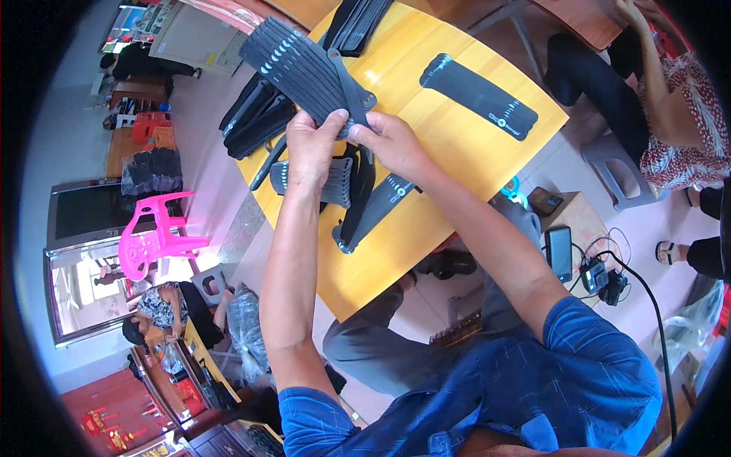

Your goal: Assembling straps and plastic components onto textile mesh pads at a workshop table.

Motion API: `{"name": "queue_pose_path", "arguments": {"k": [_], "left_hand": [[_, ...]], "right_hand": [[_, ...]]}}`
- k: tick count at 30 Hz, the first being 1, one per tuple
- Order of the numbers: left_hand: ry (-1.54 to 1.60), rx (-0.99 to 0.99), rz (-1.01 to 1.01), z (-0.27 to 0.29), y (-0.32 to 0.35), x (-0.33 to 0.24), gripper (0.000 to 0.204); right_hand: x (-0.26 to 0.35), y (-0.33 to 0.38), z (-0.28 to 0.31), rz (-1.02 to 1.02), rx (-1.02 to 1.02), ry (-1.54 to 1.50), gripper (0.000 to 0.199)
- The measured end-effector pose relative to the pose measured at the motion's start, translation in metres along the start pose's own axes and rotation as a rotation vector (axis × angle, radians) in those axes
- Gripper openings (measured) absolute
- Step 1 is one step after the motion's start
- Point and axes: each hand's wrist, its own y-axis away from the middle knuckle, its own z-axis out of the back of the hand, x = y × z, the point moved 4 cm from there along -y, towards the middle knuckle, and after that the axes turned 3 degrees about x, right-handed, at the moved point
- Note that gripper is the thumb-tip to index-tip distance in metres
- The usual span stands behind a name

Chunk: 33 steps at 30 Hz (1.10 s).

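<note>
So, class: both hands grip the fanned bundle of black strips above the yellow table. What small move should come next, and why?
Probably square the fan. The left hand and right hand pinch the black strips at one end, while the far ends splay apart above the yellow table.

Both hands, left hand and right hand, grip a fanned black strap bundle above the yellow table.
</note>
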Motion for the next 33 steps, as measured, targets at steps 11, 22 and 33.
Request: {"name": "queue_pose_path", "arguments": {"k": [11, 22, 33], "left_hand": [[-0.304, 0.161, -0.139, 0.039, -0.026, -0.012, 0.014], [-1.531, -0.606, -0.122, 0.262, -0.038, -0.060, 0.029], [-0.042, -0.080, 0.191, 0.130, 0.035, -0.027, 0.022]], "right_hand": [[0.032, 0.008, -0.016, -0.185, 0.262, -0.489, 0.034], [0.016, 0.005, -0.004, -0.087, 0.062, -0.338, 0.038], [0.064, 0.019, 0.018, 0.394, -0.443, 0.340, 0.055]]}}
